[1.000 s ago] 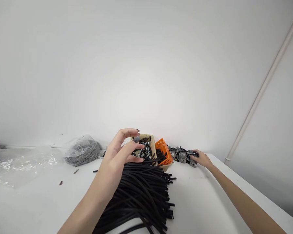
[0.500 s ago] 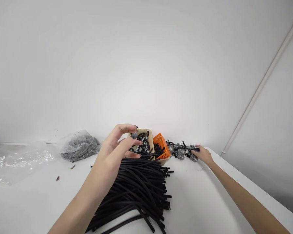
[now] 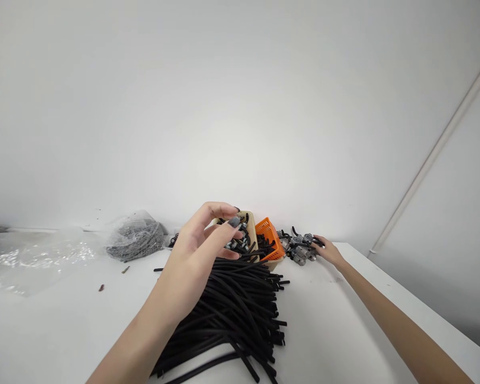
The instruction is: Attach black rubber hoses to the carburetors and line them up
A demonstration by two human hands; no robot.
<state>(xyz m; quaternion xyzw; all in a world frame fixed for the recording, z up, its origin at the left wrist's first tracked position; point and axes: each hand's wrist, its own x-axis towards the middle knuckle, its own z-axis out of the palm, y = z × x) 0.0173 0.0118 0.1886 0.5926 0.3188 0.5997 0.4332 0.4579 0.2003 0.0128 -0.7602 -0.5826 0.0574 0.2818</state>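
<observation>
While the left hand point(image 3: 194, 250) is reaching slightly further over the beige tray point(image 3: 251, 224) than before, its fingers point(image 3: 212, 213) are spreading apart above the tube-fitted metal parts point(image 3: 240, 242) inside. Right of the tray, past an orange basket point(image 3: 269, 240), the right hand point(image 3: 330, 252) is touching a loose cluster of parts point(image 3: 300, 248), its grip unclear. Black rubber tubes point(image 3: 228, 314) are heaping in front of the tray.
</observation>
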